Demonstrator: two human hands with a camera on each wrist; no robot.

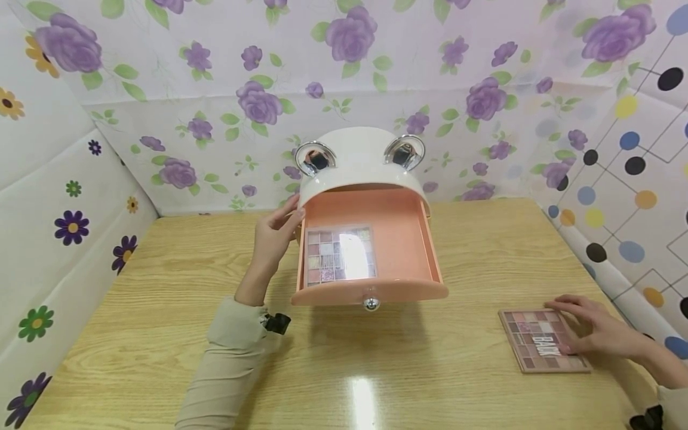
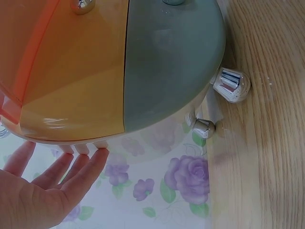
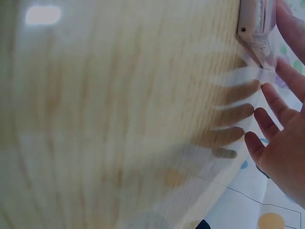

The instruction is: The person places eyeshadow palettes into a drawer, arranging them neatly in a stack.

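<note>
"Your left sleeve [image 1: 220, 370] comes nearest, leading up to your left hand [image 1: 272, 239], whose fingers are loosely extended and rest against the left side of the white cabinet [image 1: 357, 164], wrapped round nothing."

"And your right hand [image 1: 604, 328] is at the palette [image 1: 537, 340], which lies on the worktop [image 1: 462, 358], just in from the right edge. Your thumb lies over its face, a finger reaches its far right corner, and your other fingers spread relaxed. You show no closed grip there."

"How should you expect it to handle?"

"Light and stiff, most likely, a flat case. Its glossy face may slip under your fingertips, and the shades could crack if you drop it. Take it by two opposite side edges, thumb across from fingers, rather than pressing on the middle."

"What about your cabinet, near the worktop's far edge?"

"Smooth and probably hollow, so it could slide if you push; a light touch should steady it. For the peach drawer [image 1: 400, 245], your natural hold is its round knob [image 1: 371, 304]. You have a second palette [image 1: 328, 257] lying in there beside the left wall, likely just as slick; its right edge offers your fingers the most room."
</note>
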